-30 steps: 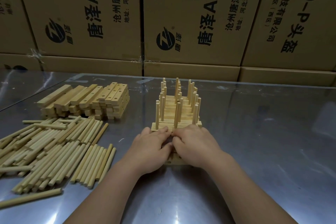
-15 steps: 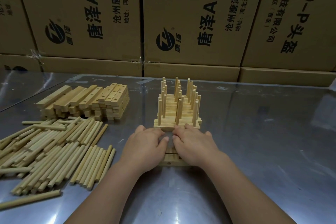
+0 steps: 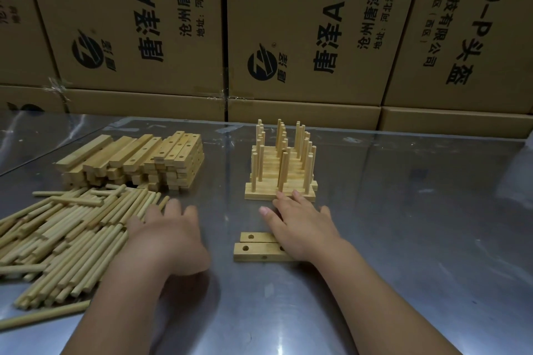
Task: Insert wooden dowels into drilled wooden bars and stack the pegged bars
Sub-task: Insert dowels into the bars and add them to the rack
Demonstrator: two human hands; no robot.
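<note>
Two drilled bars lie flat side by side in front of me with no dowels in them. One top hole shows near the left end of each. My right hand lies over their right ends with its heel on the wood. Its fingers are straight and spread, pointing to 12 o'clock, and the tips touch the front bar of the pegged stack.

That stack stands at 12 o'clock of the two bars, just beyond them. Its upright dowels run in three columns, one behind the other, too crowded for a sure count.

My left hand is at 9 o'clock of the bars, well apart from them. It is palm down with loose, spread fingers resting on the near edge of the loose dowel pile. It is blurred, and I see nothing pinched in it. The pile holds dozens of dowels, and one more dowel lies apart at 7 o'clock.

At 10 o'clock sits a heap of unpegged bars, several layers deep.

Everything rests on a shiny metal table. Printed cardboard boxes are stacked along its far edge in two tiers, with four showing in the upper tier.
</note>
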